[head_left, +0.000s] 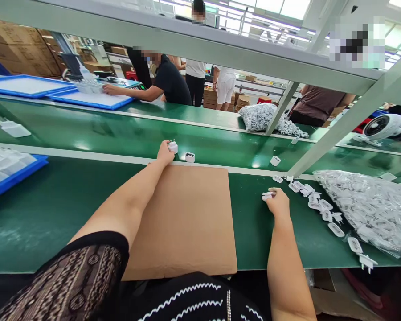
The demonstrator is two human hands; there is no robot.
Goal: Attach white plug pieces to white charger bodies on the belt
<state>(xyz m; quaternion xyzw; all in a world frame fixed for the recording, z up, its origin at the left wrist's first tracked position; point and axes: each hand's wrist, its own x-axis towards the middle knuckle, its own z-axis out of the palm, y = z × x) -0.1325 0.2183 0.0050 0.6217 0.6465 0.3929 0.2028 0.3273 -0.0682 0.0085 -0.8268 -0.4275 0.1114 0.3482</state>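
My left hand reaches out over the brown cardboard sheet to the edge of the conveyor belt, its fingers closed on a small white charger plug. A second white plug lies on the belt just right of it. My right hand rests on the green table right of the cardboard, fingers closed on a small white plastic part. A row of loose white plug parts lies just right of that hand.
A clear bag of white parts lies at the right, another bag across the belt. Blue trays sit at the left, and another blue tray lies far left. A slanted frame post crosses the right side. Other people work on the far side; a fan stands at the right.
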